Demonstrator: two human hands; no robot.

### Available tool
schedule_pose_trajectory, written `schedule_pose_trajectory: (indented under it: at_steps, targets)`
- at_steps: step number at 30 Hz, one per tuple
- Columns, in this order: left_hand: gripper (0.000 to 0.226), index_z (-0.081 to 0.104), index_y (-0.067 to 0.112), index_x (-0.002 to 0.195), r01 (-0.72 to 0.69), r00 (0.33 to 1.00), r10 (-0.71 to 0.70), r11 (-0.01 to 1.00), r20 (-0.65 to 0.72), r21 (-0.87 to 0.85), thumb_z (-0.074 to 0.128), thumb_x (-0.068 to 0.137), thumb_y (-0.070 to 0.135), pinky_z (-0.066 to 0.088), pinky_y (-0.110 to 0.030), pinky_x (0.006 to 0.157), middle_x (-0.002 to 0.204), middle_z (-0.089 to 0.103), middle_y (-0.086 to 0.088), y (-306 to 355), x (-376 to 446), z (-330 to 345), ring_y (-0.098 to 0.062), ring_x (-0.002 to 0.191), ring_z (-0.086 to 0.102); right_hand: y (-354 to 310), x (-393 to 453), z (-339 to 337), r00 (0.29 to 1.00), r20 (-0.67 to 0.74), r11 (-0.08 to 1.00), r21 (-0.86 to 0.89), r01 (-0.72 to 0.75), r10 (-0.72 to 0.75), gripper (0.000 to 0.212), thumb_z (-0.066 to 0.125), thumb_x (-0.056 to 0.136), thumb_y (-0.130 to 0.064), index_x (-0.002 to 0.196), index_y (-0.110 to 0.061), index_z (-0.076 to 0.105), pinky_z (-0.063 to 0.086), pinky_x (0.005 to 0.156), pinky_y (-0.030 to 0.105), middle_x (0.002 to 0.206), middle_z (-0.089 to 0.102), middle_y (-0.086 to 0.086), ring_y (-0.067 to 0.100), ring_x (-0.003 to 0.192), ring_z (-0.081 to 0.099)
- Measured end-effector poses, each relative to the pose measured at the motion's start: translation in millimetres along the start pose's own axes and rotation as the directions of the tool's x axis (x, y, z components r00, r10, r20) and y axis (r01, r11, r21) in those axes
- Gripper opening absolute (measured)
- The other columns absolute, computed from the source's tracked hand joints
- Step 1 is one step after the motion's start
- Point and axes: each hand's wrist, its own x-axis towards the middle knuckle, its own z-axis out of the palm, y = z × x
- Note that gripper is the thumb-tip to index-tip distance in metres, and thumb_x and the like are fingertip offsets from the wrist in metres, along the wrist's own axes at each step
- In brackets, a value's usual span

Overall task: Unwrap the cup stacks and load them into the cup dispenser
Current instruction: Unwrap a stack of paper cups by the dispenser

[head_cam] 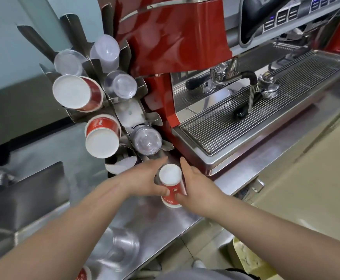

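Head view. Both hands hold one stack of small red paper cups [172, 186], bases toward the camera, at the near end of the cup dispenser [112, 110]. The left hand [144, 178] grasps the stack from the left, thumb curled against its red wall and fingers reaching past it. The right hand [197, 184] grasps it from the right, thumb on the lower wall. The stack sits just beside the dispenser's nearest slots, over the counter edge.

Surroundings. The dispenser is a steel rack of upright fins, crowded: two clear plastic cup stacks [106, 51] at the far end, a large red paper cup stack [76, 93] below them, a small clear stack [122, 84] to its right, a second red paper stack [102, 136] nearer, and a clear domed stack [145, 141] just beyond the left fingers. A nearly empty slot [120, 164] lies immediately left of the left hand. The red espresso machine [175, 37] stands hard against the rack's right side; its steam wand [252, 93] and wire drip tray [256, 106] extend rightward.

Surface and room. A stainless steel counter [144, 225] carries everything. Crumpled clear wrapping [122, 245] lies near its front edge, and a further red cup [83, 274] shows at the bottom edge. A pale blue-grey wall [7, 47] stands behind; beige floor [306, 178] lies to the right.
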Motion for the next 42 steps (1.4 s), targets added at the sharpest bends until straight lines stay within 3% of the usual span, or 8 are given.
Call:
schedule_pose_trajectory:
  at_steps: [5, 7, 15, 19, 24, 28, 36, 42]
  targets:
    - [0.057, 0.057, 0.031, 0.117, 0.014, 0.997, -0.02, 0.997, -0.071, -0.076, 0.083, 0.065, 0.028, 0.05, -0.034, 0.091, 0.108, 0.065, 0.016, 1, -3, 8, -0.004, 0.101, 0.061, 7, 8, 15, 0.999, -0.04, 0.995, 0.097, 0.005, -0.001, 0.065, 0.062, 0.077, -0.038, 0.133, -0.02, 0.036, 0.047, 0.089, 0.037, 0.125, 0.057, 0.005, 0.027, 0.117, 0.054]
    - [0.053, 0.058, 0.032, 0.112, 0.008, 0.996, -0.016, 0.996, -0.089, -0.088, 0.082, 0.066, 0.028, 0.051, -0.032, 0.088, 0.104, 0.065, 0.017, 2, -3, 7, -0.003, 0.098, 0.061, 8, 12, 14, 0.999, -0.047, 0.994, 0.113, 0.012, -0.006, 0.059, 0.062, 0.076, -0.039, 0.129, -0.021, 0.042, 0.048, 0.088, 0.038, 0.123, 0.058, 0.004, 0.026, 0.112, 0.056]
    - [0.054, 0.054, 0.043, 0.113, -0.046, 0.983, 0.008, 0.979, -0.183, -0.201, 0.082, 0.07, 0.025, 0.048, -0.016, 0.089, 0.109, 0.064, 0.022, 7, -21, -12, 0.005, 0.105, 0.058, -3, 11, -10, 0.992, -0.085, 0.985, 0.14, 0.105, -0.094, 0.059, 0.063, 0.075, -0.043, 0.128, -0.027, 0.043, 0.045, 0.086, 0.03, 0.12, 0.056, -0.002, 0.017, 0.108, 0.054]
    - [0.059, 0.054, 0.046, 0.118, -0.114, 0.96, 0.051, 0.969, -0.275, -0.219, 0.082, 0.069, 0.029, 0.049, -0.024, 0.093, 0.113, 0.063, 0.025, 17, -34, -25, 0.004, 0.107, 0.059, -16, 3, -32, 0.981, -0.134, 0.973, 0.165, 0.161, -0.14, 0.075, 0.048, 0.062, -0.062, 0.131, -0.033, 0.04, 0.044, 0.089, 0.028, 0.124, 0.053, -0.007, 0.011, 0.11, 0.051]
    - [0.061, 0.051, 0.053, 0.118, -0.197, 0.922, 0.074, 0.935, -0.379, -0.296, 0.079, 0.067, 0.035, 0.049, -0.025, 0.095, 0.119, 0.058, 0.032, 31, -56, -45, 0.007, 0.11, 0.057, -34, -13, -60, 0.955, -0.221, 0.951, 0.192, 0.241, -0.197, 0.069, 0.068, 0.072, -0.044, 0.135, -0.034, 0.04, 0.039, 0.087, 0.017, 0.123, 0.05, -0.011, 0.005, 0.11, 0.047]
    - [0.066, 0.051, 0.041, 0.129, -0.281, 0.883, 0.148, 0.927, -0.445, -0.25, 0.078, 0.069, 0.041, 0.051, -0.037, 0.096, 0.124, 0.058, 0.022, 44, -75, -54, -0.005, 0.119, 0.055, -47, -27, -75, 0.922, -0.291, 0.923, 0.207, 0.323, -0.257, 0.068, 0.063, 0.066, -0.056, 0.129, -0.039, 0.043, 0.034, 0.085, 0.002, 0.119, 0.047, -0.017, -0.007, 0.11, 0.042]
    - [0.066, 0.048, 0.044, 0.129, -0.369, 0.786, 0.185, 0.906, -0.59, -0.208, 0.074, 0.068, 0.048, 0.052, -0.036, 0.089, 0.121, 0.058, 0.023, 61, -127, -81, -0.012, 0.114, 0.058, -89, -50, -96, 0.834, -0.397, 0.808, 0.293, 0.511, -0.383, 0.06, 0.068, 0.065, -0.059, 0.118, -0.053, 0.041, 0.044, 0.087, 0.01, 0.12, 0.049, -0.023, 0.0, 0.115, 0.051]
    - [0.06, 0.049, 0.042, 0.127, -0.33, 0.745, 0.109, 0.918, -0.659, -0.22, 0.073, 0.071, 0.044, 0.054, -0.048, 0.088, 0.124, 0.061, 0.014, 45, -183, -88, -0.024, 0.116, 0.06, -133, -45, -81, 0.804, -0.315, 0.721, 0.359, 0.593, -0.504, 0.07, 0.071, 0.064, -0.055, 0.126, -0.052, 0.039, 0.051, 0.092, 0.034, 0.128, 0.051, -0.017, 0.007, 0.119, 0.054]
